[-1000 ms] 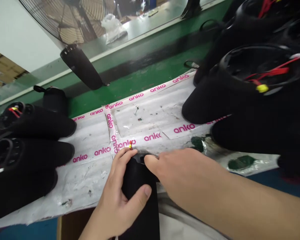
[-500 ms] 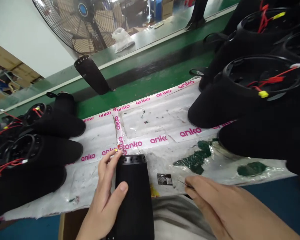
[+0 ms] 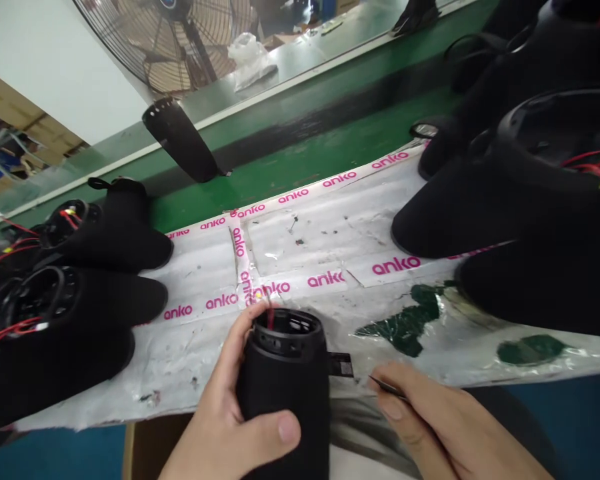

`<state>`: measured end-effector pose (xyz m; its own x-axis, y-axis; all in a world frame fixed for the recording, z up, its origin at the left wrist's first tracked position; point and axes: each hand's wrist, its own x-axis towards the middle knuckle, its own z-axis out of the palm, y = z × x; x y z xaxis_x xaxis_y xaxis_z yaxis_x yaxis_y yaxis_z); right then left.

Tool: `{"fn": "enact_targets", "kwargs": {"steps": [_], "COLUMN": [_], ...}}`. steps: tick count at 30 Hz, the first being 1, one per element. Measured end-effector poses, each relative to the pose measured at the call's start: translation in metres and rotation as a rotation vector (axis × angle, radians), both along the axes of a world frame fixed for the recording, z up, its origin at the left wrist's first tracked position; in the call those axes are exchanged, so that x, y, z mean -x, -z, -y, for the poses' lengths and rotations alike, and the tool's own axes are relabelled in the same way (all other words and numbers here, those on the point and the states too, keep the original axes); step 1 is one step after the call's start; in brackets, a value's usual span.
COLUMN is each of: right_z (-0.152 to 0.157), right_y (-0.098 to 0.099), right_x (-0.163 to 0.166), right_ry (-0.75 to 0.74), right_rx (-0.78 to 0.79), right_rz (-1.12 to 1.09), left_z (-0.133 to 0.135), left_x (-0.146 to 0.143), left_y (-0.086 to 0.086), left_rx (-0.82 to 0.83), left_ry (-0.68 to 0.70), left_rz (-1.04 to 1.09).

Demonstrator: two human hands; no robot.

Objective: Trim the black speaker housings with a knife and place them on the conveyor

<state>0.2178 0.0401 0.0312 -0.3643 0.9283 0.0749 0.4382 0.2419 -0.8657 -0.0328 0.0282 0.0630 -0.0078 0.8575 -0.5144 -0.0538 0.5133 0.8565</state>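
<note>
A black fabric-covered cylinder [image 3: 285, 393], like a speaker housing, stands tilted near the bench's front edge. Its open ring end faces up, and red wires with a yellow connector poke out of it. My left hand [image 3: 245, 407] is wrapped round its left side, thumb across the front. To the right, apart from the cylinder, my right hand [image 3: 420, 413] pinches a thin dark pointed tool [image 3: 387, 387], which looks like tweezers. Behind the cylinder a small black label with a printed code [image 3: 343, 365] lies on the covering, partly hidden.
More black housings with red wires stand at the left [image 3: 110, 300] and right [image 3: 455, 207]. A curved black perforated piece [image 3: 180, 140] leans on the green bench strip [image 3: 300, 153]. White foam sheeting with pink-lettered tape [image 3: 300, 247] covers the bench. A fan [image 3: 170, 40] is behind.
The cylinder has tipped more upright, so its open end and wires now show. My left hand has moved right and closed further round it. My right hand stays at the right with the tool.
</note>
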Motion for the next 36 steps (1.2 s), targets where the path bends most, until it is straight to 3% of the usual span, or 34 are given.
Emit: {"fn": "enact_targets", "kwargs": {"steps": [2, 4, 8, 10, 13, 17, 20, 22, 28, 36], "right_z": [-0.003, -0.004, -0.001, 0.0, -0.001, -0.01, -0.019, -0.025, -0.031, -0.028], "right_y": [-0.006, -0.007, -0.001, 0.001, -0.002, -0.01, -0.013, -0.015, -0.018, -0.016], "right_x": [-0.003, -0.006, -0.014, -0.016, -0.018, -0.02, -0.02, -0.019, -0.019, -0.025], "right_ry": [0.003, 0.009, 0.05, 0.045, 0.013, -0.065, -0.042, -0.02, -0.057, -0.148], "right_rx": [0.024, 0.046, 0.102, 0.112, 0.109, -0.162, -0.43, -0.516, -0.583, -0.502], "right_rz": [-0.017, -0.008, 0.06, 0.079, 0.096, 0.33, 0.501, 0.579, 0.632, 0.663], "left_z": [-0.006, -0.008, -0.005, -0.005, -0.009, -0.012, -0.011, -0.01, -0.014, -0.015], "left_x": [-0.007, -0.014, -0.019, -0.018, -0.02, -0.032, -0.041, -0.046, -0.051, -0.051], "left_y": [0.012, 0.027, 0.046, 0.042, 0.025, 0.009, 0.013, 0.017, 0.019, 0.021], "left_rx": [0.033, 0.013, -0.232, -0.369, -0.432, -0.484, -0.512, -0.528, -0.547, -0.57], "left_ry": [0.076, 0.143, 0.33, 0.419, 0.498, 0.455, 0.394, 0.381, 0.396, 0.405], "left_rz": [0.294, 0.344, -0.079, -0.284, -0.443, -0.5, -0.52, -0.513, -0.534, -0.549]}}
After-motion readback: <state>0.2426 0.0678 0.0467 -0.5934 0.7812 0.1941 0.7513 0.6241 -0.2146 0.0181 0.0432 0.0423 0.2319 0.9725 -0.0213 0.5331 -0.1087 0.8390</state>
